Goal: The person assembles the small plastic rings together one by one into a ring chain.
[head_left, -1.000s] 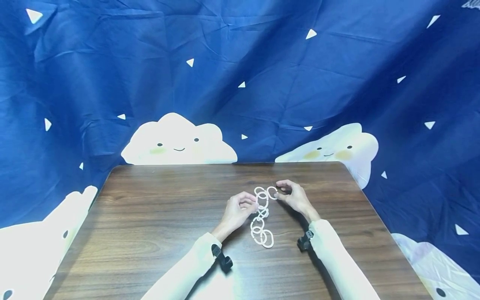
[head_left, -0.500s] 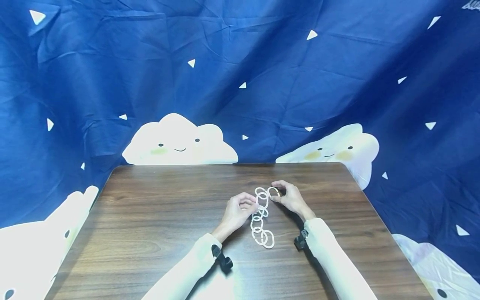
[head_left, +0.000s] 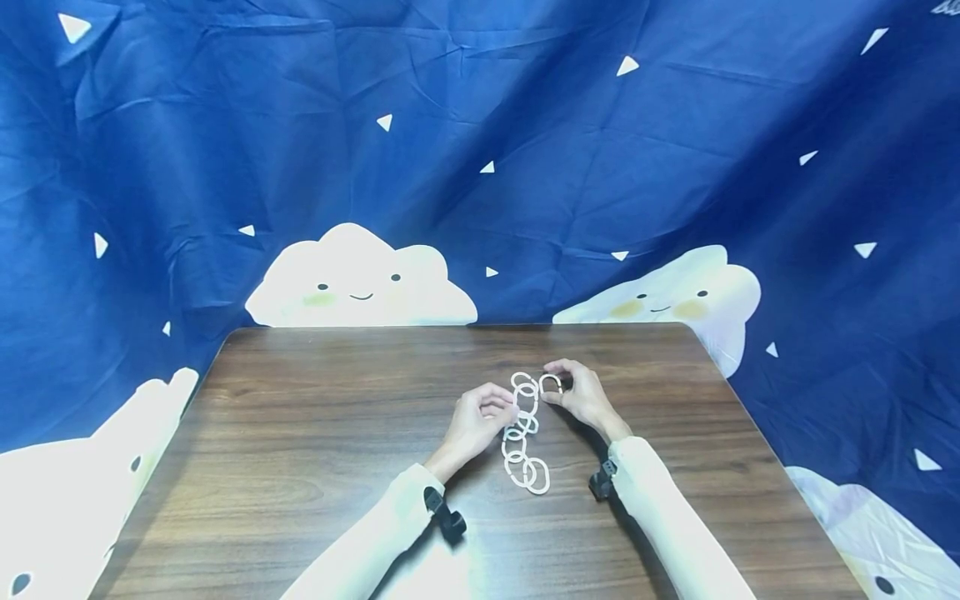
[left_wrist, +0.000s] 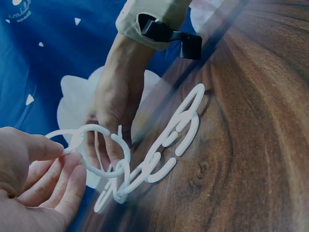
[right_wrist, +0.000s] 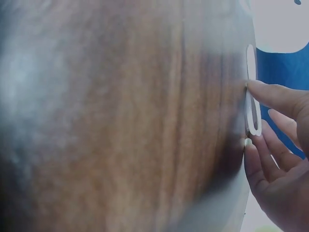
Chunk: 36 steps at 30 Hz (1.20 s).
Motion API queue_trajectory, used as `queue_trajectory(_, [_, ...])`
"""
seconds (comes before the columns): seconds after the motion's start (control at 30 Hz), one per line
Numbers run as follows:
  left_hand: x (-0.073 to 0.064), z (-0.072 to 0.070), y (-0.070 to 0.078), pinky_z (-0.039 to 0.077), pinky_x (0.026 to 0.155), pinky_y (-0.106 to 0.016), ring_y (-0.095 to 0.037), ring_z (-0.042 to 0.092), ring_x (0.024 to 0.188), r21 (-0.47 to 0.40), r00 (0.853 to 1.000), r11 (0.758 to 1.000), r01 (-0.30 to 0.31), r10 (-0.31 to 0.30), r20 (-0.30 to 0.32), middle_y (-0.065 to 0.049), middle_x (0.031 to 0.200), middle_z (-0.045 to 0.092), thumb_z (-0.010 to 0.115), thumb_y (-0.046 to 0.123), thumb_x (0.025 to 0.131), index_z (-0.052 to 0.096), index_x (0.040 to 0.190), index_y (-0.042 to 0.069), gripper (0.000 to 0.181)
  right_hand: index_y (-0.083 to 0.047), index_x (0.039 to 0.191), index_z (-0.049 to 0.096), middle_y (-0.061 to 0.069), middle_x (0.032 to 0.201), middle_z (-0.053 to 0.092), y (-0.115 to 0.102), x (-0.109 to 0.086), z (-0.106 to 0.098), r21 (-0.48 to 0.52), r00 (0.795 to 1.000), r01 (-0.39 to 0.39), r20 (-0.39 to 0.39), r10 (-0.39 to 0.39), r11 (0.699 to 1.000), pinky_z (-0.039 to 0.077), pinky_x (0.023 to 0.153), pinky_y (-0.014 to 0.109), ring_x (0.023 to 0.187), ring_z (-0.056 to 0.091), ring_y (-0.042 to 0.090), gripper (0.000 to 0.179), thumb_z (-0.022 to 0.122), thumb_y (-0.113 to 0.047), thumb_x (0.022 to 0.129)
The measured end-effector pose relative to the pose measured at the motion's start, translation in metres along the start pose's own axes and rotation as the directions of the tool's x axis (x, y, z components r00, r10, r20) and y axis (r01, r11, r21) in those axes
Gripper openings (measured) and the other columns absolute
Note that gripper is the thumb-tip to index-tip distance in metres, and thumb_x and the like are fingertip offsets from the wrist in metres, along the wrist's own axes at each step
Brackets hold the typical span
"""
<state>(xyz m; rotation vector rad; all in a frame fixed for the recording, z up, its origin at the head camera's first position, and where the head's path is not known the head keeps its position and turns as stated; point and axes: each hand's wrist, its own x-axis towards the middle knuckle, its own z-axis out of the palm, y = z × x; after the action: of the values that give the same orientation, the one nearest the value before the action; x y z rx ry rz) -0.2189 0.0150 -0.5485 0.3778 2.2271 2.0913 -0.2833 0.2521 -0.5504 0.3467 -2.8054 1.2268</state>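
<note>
Pinching one link of the white chain [head_left: 522, 416] with thumb and fingertips, the left hand [head_left: 483, 412] is pretty much closed up in the head view. Chain's strung out on the wood-look counter [head_left: 337, 417] between both hands, and the right hand [head_left: 587, 398] has a white C-ring [head_left: 551, 377] just beside its far end, thumb and fingers partly spread around it. Left wrist view: pinched link up close, the rest trailing over to the counter. Right wrist view: that C-ring's edge-on, gripped between the fingertips and thumb.
</note>
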Motion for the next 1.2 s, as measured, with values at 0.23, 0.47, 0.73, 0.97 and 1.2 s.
queue_trajectory(0.23, [-0.002, 0.002, 0.0, 0.061, 0.073, -0.018, -0.045, 0.076, 0.09, -0.027, 1.0, 1.0, 0.004, -0.004, -0.007, -0.027, 0.1, 0.076, 0.075, 0.004, 0.091, 0.071, 0.107, -0.004, 0.019, 0.0, 0.124, 0.071, 0.02, 0.12, 0.072, 0.0, -0.003, 0.0, -0.03, 1.0, -0.019, 0.006, 0.019, 0.999, 0.054, 0.098, 0.049, 0.108, 0.068, 0.035, 0.052, 0.091, -0.014, 0.078])
queue_trajectory(0.47, [-0.001, 0.001, -0.001, 0.059, 0.072, -0.016, -0.04, 0.077, 0.088, 0.012, 1.0, 1.0, 0.008, -0.008, -0.004, -0.023, 0.098, 0.078, 0.076, 0.006, 0.09, 0.072, 0.106, 0.0, 0.017, -0.003, 0.115, 0.074, 0.016, 0.103, 0.071, 0.0, -0.006, 0.001, -0.063, 1.0, -0.031, -0.001, 0.03, 0.998, 0.052, 0.082, 0.031, 0.095, 0.066, 0.028, 0.048, 0.094, -0.019, 0.075])
queue_trajectory(0.73, [0.002, 0.0, -0.006, 0.061, 0.073, -0.019, -0.036, 0.078, 0.086, 0.036, 1.0, 0.999, 0.001, -0.001, 0.001, -0.02, 0.096, 0.078, 0.076, 0.007, 0.09, 0.072, 0.105, 0.001, 0.016, -0.006, 0.112, 0.075, 0.009, 0.089, 0.069, 0.001, -0.01, 0.001, -0.044, 0.997, -0.072, 0.028, 0.073, 0.996, 0.045, 0.068, 0.02, 0.079, 0.06, 0.016, 0.046, 0.095, -0.024, 0.074])
queue_trajectory(0.97, [0.001, 0.0, -0.006, 0.06, 0.073, -0.017, -0.035, 0.078, 0.086, 0.027, 1.0, 1.0, 0.013, -0.014, 0.009, -0.021, 0.097, 0.078, 0.076, 0.007, 0.091, 0.072, 0.105, 0.001, 0.016, -0.004, 0.114, 0.075, 0.01, 0.091, 0.075, -0.003, -0.012, -0.003, -0.03, 0.993, -0.107, 0.043, 0.108, 0.994, 0.05, 0.071, 0.02, 0.08, 0.065, 0.013, 0.036, 0.084, -0.027, 0.088])
queue_trajectory(1.2, [-0.001, 0.001, -0.006, 0.059, 0.071, -0.016, -0.045, 0.076, 0.089, -0.011, 1.0, 1.0, 0.009, -0.009, -0.006, -0.026, 0.099, 0.077, 0.075, 0.004, 0.09, 0.071, 0.107, -0.003, 0.019, 0.0, 0.115, 0.074, 0.015, 0.103, 0.08, -0.005, -0.017, -0.009, 0.033, 0.991, -0.128, 0.051, 0.127, 0.991, 0.054, 0.07, 0.017, 0.085, 0.072, 0.016, 0.021, 0.064, -0.01, 0.099])
